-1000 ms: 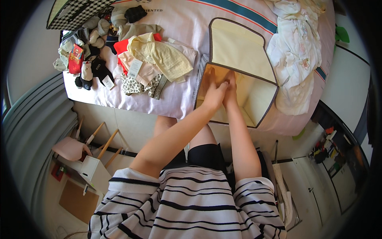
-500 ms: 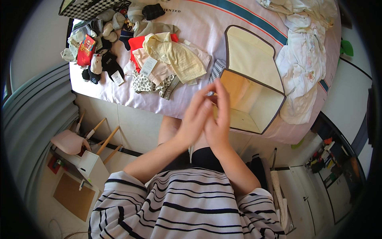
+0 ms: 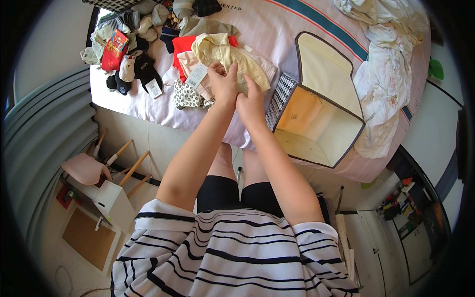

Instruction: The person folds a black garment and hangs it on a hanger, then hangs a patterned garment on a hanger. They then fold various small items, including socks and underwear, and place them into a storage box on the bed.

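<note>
My left hand (image 3: 223,88) is over the pile of folded clothes on the bed, thumb and fingers apart, at the lower edge of a pale yellow garment (image 3: 237,52). Close beside it, my right hand (image 3: 251,106) has its index finger stretched out and its thumb near my left wrist; its other fingers are hidden. Neither hand visibly lifts anything. A white paper tag (image 3: 197,74) lies just left of my left fingers. Under the yellow garment show a red one (image 3: 180,45) and a leopard-print one (image 3: 188,96), the latter partly covered by my left hand.
A lidded fabric box (image 3: 280,101) with a houndstooth side stands open at the bed's near edge, right of my hands. Rumpled white cloth (image 3: 383,84) lies farther right. Socks and small packages, including a red packet (image 3: 115,50), are heaped at the left.
My hands were together in front of the box. They have moved left and forward, over the clothes pile, and come slightly apart. The box's inside is now uncovered.
</note>
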`<state>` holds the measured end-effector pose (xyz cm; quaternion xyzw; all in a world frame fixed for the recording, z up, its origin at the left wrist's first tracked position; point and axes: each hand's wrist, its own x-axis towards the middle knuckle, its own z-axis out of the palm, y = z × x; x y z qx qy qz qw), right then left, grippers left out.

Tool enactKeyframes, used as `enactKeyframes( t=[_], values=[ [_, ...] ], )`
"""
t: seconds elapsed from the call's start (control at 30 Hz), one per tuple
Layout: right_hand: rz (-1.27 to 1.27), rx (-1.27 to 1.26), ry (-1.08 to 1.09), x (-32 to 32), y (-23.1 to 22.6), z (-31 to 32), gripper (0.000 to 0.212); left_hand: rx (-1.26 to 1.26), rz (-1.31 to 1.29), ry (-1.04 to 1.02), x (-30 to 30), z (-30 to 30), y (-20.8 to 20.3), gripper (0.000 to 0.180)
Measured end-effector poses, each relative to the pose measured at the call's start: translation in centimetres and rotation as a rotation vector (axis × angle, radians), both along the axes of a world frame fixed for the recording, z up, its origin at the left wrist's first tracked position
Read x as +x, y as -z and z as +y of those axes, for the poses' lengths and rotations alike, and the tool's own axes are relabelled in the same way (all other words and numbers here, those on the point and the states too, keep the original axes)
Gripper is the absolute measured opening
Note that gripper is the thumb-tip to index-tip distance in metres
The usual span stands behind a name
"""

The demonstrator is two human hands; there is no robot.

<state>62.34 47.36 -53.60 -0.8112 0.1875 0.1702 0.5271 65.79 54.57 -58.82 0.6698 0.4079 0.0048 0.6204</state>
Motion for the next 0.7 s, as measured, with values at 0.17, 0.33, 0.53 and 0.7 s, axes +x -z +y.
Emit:
enactKeyframes(
  t=[0.17, 0.33, 0.53, 0.7],
  values=[
    [0.064, 0.009, 0.031, -0.6, 0.7, -0.7, 0.050, 0.091, 0.116, 0.111, -0.1, -0.6, -0.7, 0.043],
    [0.037, 0.034, 0.093, -1.3, 0.6, -1.2, 0.042, -0.309, 0.076, 0.149, -0.5, 0.9, -4.7, 0.028],
    [0.002, 0.158, 0.131, -0.7, -1.4, -1.4, 0.047, -0.465, 0.063, 0.236, -3.3, 3.9, -8.7, 0.032],
    [0.260, 0.777, -0.035, -0.8, -2.3, -2.1, 0.051, -0.673, 0.001, 0.148, -5.5, 5.3, -11.0, 0.034]
  ],
)
